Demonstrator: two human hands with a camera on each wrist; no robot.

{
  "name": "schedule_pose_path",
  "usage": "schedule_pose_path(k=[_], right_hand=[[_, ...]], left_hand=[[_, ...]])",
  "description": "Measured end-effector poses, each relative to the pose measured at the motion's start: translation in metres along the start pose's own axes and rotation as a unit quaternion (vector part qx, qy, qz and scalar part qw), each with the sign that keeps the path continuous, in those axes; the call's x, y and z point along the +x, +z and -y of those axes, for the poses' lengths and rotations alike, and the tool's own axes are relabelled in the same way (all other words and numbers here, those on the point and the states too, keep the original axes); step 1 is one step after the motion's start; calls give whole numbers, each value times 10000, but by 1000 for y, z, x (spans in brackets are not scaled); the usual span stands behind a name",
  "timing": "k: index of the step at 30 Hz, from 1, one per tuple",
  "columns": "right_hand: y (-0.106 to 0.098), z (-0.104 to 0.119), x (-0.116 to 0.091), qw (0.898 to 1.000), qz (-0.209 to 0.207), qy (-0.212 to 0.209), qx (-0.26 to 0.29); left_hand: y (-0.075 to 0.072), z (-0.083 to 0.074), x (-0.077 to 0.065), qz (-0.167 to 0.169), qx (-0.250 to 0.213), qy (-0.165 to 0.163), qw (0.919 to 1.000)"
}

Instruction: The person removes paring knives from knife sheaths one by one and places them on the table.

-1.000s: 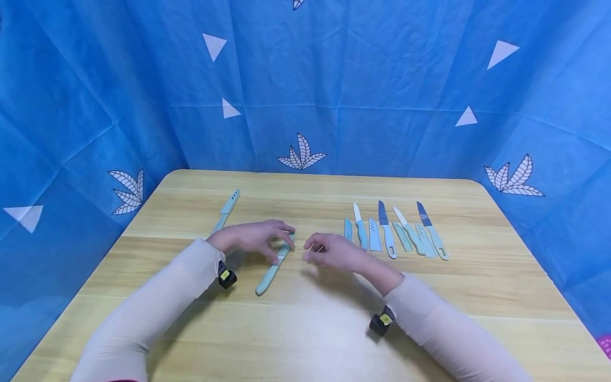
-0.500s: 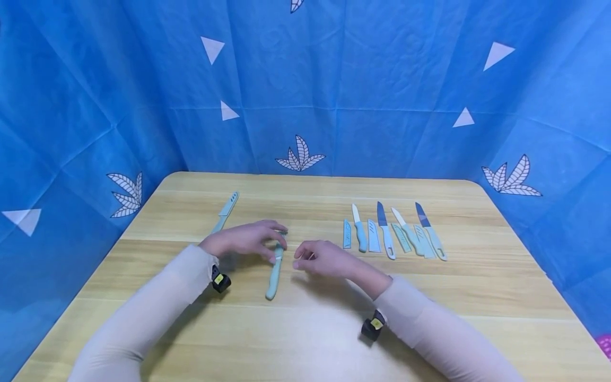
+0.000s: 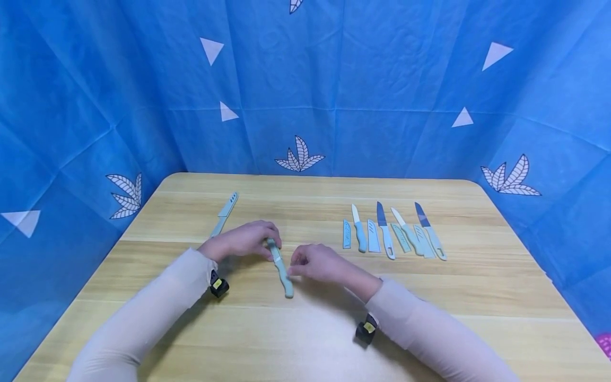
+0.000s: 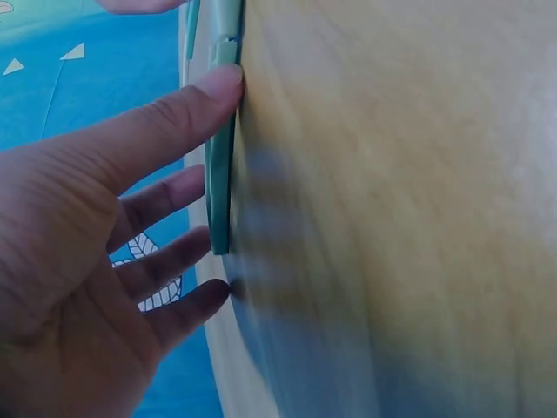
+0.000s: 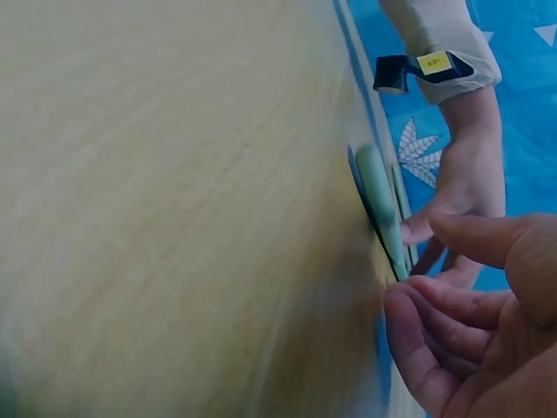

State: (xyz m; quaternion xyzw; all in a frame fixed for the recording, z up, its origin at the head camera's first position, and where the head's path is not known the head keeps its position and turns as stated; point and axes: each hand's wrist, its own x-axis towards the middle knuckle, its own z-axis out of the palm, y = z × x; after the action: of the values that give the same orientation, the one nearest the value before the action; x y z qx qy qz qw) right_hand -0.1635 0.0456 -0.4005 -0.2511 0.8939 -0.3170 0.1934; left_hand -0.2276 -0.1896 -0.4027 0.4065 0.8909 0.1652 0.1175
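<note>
A light green knife (image 3: pixel 284 278) in a matching sheath (image 3: pixel 274 249) lies before me on the table, its handle pointing toward me. My left hand (image 3: pixel 250 240) holds the sheath end between thumb and fingers. In the left wrist view, the thumb (image 4: pixel 222 83) presses one side of the sheath (image 4: pixel 221 174) while fingertips are at the other. Close to the handle's right side is my right hand (image 3: pixel 317 262), its fingers loosely curled and holding nothing. From the right wrist, its thumb (image 5: pixel 479 239) stands apart from the fingers; whether they touch the knife, I cannot tell.
Another sheathed knife (image 3: pixel 228 207) lies behind my left hand, partly hidden by it. At the right, several unsheathed knives (image 3: pixel 385 233) lie in a row with loose sheaths (image 3: pixel 373 236) among them. A blue curtain (image 3: pixel 305 79) hangs behind the wooden table (image 3: pixel 305 339).
The sheathed knife has turned on the table: its handle end swung to the right, its sheath tip to the left. The right hand moved slightly left, nearer the handle.
</note>
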Motion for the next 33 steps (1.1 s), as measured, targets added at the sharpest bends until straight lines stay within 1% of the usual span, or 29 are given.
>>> schedule_pose_path(k=[5,12,17,21,25,33], right_hand=[[5,4,1,9998,-54,91,-160],[11,10,1,9979,-217,140,-601],[12,11,2,9958,-254,339,-811],[10,9,0,9953,-240,434,-836],[6,5,-2,9951,-274,465,-827],[-3,-2,-5,9961,-479,274,-686]], left_hand=[[3,-1,0,-83,47,21,10000],[2,-5,0,-38,97,-42,9999],[5,-5,-1,-32,200,-57,9998],[7,-7,-2,-46,259,-42,9996],[7,-11,-4,-128,269,-2,9996],[6,-18,-6,-428,366,67,9984]])
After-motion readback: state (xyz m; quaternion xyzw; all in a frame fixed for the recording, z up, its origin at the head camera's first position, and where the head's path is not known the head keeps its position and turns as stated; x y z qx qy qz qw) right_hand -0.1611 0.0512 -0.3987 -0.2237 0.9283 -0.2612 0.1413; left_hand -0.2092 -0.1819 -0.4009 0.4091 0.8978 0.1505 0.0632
